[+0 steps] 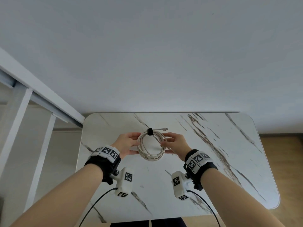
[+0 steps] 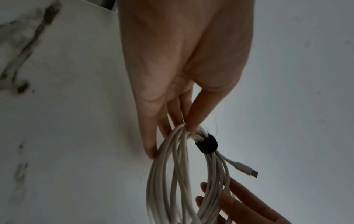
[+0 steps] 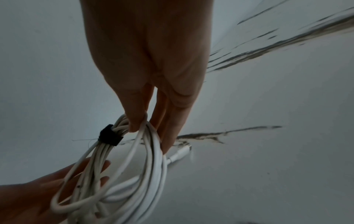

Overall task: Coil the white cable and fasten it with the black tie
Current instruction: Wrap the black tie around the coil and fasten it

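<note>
The white cable (image 1: 153, 157) is wound into a round coil of several loops, held over the marble table (image 1: 213, 161). A black tie (image 1: 150, 131) wraps the loops at the coil's far side, and a white connector (image 1: 164, 128) sticks out to the right of it. My left hand (image 1: 133, 142) pinches the coil's left side between thumb and fingers. My right hand (image 1: 166, 143) pinches its right side the same way. The left wrist view shows the tie (image 2: 206, 145) just past my thumb and the cable (image 2: 162, 174). The right wrist view shows the tie (image 3: 110, 137) and the cable (image 3: 153, 166).
The table has rounded corners and stands against a plain grey wall (image 1: 164, 63). A white frame (image 1: 32, 89) runs along the left, beyond the table's edge. Black camera leads (image 1: 96, 203) hang from both wrists near the table's front.
</note>
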### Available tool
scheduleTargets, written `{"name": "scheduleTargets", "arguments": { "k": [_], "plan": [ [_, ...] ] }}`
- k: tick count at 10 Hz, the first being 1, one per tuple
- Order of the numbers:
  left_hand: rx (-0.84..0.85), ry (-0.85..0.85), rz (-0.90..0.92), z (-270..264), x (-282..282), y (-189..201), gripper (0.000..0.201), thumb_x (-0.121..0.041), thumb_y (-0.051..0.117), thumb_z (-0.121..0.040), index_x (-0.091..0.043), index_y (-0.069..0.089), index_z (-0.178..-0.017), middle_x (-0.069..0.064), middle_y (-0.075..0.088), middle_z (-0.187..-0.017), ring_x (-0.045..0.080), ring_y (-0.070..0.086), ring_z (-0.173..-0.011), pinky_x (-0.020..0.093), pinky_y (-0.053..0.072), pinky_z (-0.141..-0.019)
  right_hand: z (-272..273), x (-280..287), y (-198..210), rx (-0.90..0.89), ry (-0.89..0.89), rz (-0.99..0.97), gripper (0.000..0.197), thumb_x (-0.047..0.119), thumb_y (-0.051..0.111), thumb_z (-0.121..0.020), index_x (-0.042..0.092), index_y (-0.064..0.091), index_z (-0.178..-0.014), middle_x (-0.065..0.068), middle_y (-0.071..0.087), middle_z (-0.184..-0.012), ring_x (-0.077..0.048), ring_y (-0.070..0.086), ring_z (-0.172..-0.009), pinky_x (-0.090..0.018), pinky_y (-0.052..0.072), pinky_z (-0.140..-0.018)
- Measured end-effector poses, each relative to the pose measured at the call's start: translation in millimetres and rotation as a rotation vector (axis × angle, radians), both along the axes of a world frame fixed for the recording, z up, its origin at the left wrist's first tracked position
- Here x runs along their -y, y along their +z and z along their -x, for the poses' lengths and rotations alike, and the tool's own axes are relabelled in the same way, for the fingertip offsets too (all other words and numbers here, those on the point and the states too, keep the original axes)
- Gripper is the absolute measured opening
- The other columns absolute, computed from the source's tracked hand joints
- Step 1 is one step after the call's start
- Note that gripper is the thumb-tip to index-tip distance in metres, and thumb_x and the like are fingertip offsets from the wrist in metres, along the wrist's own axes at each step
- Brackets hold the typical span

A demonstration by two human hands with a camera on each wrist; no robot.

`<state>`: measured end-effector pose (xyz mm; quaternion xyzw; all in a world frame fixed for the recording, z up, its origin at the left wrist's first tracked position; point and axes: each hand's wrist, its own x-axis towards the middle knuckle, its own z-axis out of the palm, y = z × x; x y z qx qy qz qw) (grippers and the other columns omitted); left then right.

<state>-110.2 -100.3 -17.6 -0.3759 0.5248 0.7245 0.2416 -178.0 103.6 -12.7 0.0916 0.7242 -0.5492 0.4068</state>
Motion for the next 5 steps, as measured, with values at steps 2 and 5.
{"name": "scheduleTargets", "arguments": {
  "k": [2,5],
  "plan": [
    [0.054,0.026,0.005,6,-3,-14,0.05,0.016,0.049,-0.084,-0.002,0.05,-0.132,0.014,0.057,-0.131,0.03,0.055,-0.11,0.047,0.052,-0.081,-1,5,-11,0.008,-0.034,-0.04,0.031,-0.002,0.066,-0.081,0.004,0.062,-0.112,-0.016,0.069,-0.095,-0.029,0.066,-0.087,-0.048,0.056,-0.086],
    [0.047,0.04,0.109,3,-13,-5,0.048,0.007,0.052,-0.09,-0.005,0.046,-0.136,0.013,0.047,-0.142,0.028,0.048,-0.127,0.044,0.047,-0.096,-3,-2,-13,-0.002,-0.041,-0.082,0.036,0.002,0.063,-0.084,0.004,0.057,-0.12,-0.015,0.065,-0.113,-0.023,0.061,-0.095,-0.034,0.052,-0.087]
  ]
}}
